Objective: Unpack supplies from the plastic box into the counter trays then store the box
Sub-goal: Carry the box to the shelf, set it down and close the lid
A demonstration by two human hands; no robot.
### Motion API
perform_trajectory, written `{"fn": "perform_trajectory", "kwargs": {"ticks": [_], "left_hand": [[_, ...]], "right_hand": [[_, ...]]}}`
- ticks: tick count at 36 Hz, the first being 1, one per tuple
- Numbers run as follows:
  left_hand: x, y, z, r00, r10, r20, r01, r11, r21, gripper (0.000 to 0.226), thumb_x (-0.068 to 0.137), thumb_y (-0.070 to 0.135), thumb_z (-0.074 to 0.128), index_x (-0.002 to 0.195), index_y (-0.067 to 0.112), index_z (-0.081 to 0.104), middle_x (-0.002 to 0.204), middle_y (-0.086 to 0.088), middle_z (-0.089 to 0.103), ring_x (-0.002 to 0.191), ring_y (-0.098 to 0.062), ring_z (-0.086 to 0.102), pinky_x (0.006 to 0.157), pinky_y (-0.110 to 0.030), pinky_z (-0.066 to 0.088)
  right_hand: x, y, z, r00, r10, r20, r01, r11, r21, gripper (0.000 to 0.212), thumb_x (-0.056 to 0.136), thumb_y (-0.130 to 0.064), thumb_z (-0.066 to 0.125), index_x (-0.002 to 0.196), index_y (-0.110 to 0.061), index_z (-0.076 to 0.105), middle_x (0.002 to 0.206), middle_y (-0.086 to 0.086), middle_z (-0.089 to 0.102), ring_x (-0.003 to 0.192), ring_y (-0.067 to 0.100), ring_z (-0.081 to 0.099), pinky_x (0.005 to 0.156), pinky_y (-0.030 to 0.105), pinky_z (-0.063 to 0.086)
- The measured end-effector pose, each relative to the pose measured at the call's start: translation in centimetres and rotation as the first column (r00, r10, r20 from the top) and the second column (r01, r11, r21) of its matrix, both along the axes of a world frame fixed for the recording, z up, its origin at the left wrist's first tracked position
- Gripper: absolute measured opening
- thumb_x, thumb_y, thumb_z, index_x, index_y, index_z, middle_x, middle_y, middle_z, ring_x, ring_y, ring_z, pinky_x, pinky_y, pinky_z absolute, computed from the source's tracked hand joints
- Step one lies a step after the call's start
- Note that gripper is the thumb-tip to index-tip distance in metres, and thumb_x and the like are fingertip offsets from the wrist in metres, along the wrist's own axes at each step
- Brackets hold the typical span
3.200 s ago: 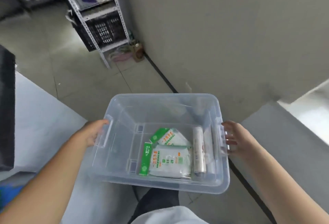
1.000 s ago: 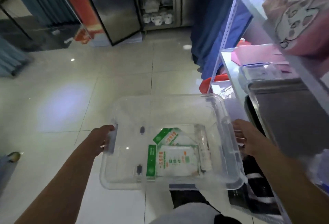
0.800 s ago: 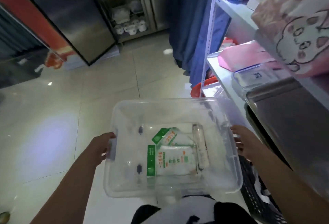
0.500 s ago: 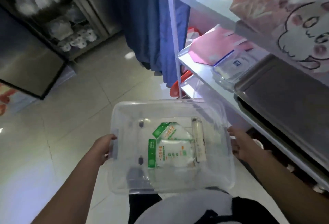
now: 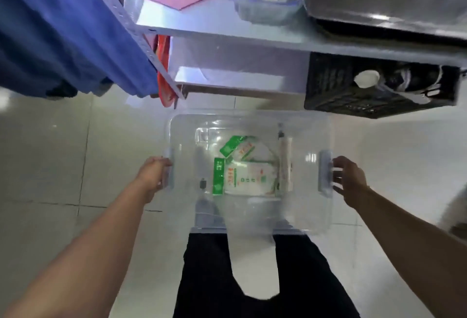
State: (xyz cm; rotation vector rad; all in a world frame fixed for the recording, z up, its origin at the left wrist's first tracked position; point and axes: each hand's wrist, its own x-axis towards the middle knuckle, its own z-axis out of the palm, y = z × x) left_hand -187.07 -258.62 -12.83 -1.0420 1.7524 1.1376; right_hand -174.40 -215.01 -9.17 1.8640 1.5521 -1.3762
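Nearest the camera are the person's dark trousers and two bare forearms reaching forward. The left hand has its fingers curled round the left handle of the clear plastic box, gripping it; the right hand sits at the right handle with fingers spread and only loosely bent, touching or just off it, and whether it truly grips cannot be told through the blur. The box is held low over the pale tiled floor, just in front of the legs, open side up, its long axis running left to right. Inside, two green-and-white packets lie flat right of centre with their green-edged ends to the left, and a thin roll beside them runs near to far. If the right hand's hold is loose, that end could likely drop and tip the supplies out. Beyond stands a metal shelf rack, with a black crate on the right.
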Motion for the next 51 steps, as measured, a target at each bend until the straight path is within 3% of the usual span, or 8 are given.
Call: {"fn": "perform_trajectory", "kwargs": {"ticks": [11, 15, 21, 26, 29, 33, 40, 51], "left_hand": [[-5.3, 1.8, -19.1, 0.979, -0.195, -0.064, 0.191, 0.98, -0.064, 0.008, 0.09, 0.008, 0.055, 0.091, 0.014, 0.06, 0.085, -0.013, 0.053, 0.064, -0.023, 0.048, 0.063, -0.028, 0.042], [-6.1, 1.9, -25.3, 0.953, -0.246, -0.174, 0.225, 0.965, -0.133, 0.013, 0.093, 0.007, 0.056, 0.104, 0.012, 0.06, 0.099, -0.015, 0.057, 0.084, -0.03, 0.055, 0.073, -0.041, 0.05], [-8.2, 2.4, -30.6, 0.899, -0.323, -0.294, 0.265, 0.939, -0.221, 0.019, 0.092, 0.008, 0.056, 0.11, 0.008, 0.062, 0.096, -0.017, 0.06, 0.08, -0.032, 0.057, 0.084, -0.057, 0.056], [-9.4, 2.7, -33.1, 0.861, -0.366, -0.354, 0.293, 0.925, -0.244, 0.026, 0.092, 0.007, 0.058, 0.118, 0.005, 0.063, 0.104, -0.02, 0.064, 0.082, -0.037, 0.062, 0.082, -0.058, 0.058], [-10.6, 3.1, -33.8, 0.833, -0.437, -0.34, 0.344, 0.889, -0.301, 0.025, 0.09, 0.008, 0.06, 0.114, 0.008, 0.062, 0.109, -0.017, 0.065, 0.094, -0.04, 0.065, 0.071, -0.048, 0.06], [-11.9, 4.1, -33.5, 0.71, -0.657, -0.255, 0.501, 0.725, -0.472, 0.025, 0.09, 0.02, 0.063, 0.112, 0.008, 0.06, 0.113, -0.016, 0.064, 0.091, -0.034, 0.063, 0.075, -0.045, 0.057], [-15.0, 11.7, -30.1, 0.08, -0.816, -0.573, 0.368, 0.558, -0.744, 0.055, 0.087, 0.013, 0.062, 0.139, 0.021, 0.048, 0.142, -0.012, 0.046, 0.124, -0.032, 0.051, 0.107, -0.045, 0.041], [-19.7, 18.6, -33.1, 0.162, -0.981, -0.111, 0.275, 0.152, -0.949, 0.05, 0.087, 0.011, 0.058, 0.135, 0.011, 0.045, 0.137, -0.013, 0.052, 0.134, -0.036, 0.039, 0.113, -0.047, 0.029]], "right_hand": [[-0.5, -1.0, -19.5, 0.995, -0.077, -0.068, 0.078, 0.997, 0.007, 0.023, 0.083, -0.021, 0.065, 0.104, -0.012, 0.065, 0.1, 0.012, 0.061, 0.084, 0.028, 0.058, 0.081, 0.042, 0.048], [-1.5, -0.6, -26.7, 0.986, 0.055, -0.155, -0.033, 0.99, 0.137, 0.031, 0.084, -0.006, 0.068, 0.114, -0.011, 0.069, 0.077, 0.008, 0.062, 0.062, 0.021, 0.055, 0.072, 0.036, 0.044], [-5.1, 0.4, -33.4, 0.96, 0.233, -0.157, -0.162, 0.916, 0.367, 0.031, 0.083, -0.02, 0.068, 0.113, -0.02, 0.072, 0.091, 0.008, 0.072, 0.066, 0.021, 0.065, 0.055, 0.02, 0.043], [-6.5, 1.1, -37.2, 0.933, 0.306, -0.189, -0.2, 0.878, 0.435, 0.021, 0.082, -0.022, 0.069, 0.103, -0.022, 0.075, 0.076, 0.005, 0.069, 0.056, 0.017, 0.062, 0.054, 0.022, 0.046], [-6.5, 2.3, -39.1, 0.905, 0.332, -0.265, -0.192, 0.876, 0.442, 0.022, 0.079, -0.017, 0.074, 0.1, -0.012, 0.077, 0.078, 0.008, 0.068, 0.067, 0.027, 0.063, 0.077, 0.044, 0.057], [-5.6, 3.6, -40.7, 0.879, 0.344, -0.329, -0.188, 0.886, 0.424, 0.022, 0.077, -0.017, 0.079, 0.099, -0.015, 0.077, 0.072, 0.003, 0.067, 0.066, 0.024, 0.059, 0.083, 0.045, 0.053], [-4.2, 2.8, -41.5, 0.772, 0.544, -0.329, -0.24, 0.728, 0.642, 0.017, 0.083, -0.029, 0.072, 0.098, -0.023, 0.079, 0.077, -0.002, 0.071, 0.067, 0.01, 0.062, 0.06, 0.024, 0.043], [-4.6, 3.1, -41.9, 0.796, 0.571, -0.202, -0.328, 0.687, 0.648, 0.028, 0.085, -0.041, 0.069, 0.105, -0.022, 0.077, 0.083, 0.013, 0.075, 0.086, 0.033, 0.069, 0.075, 0.035, 0.05]]}}
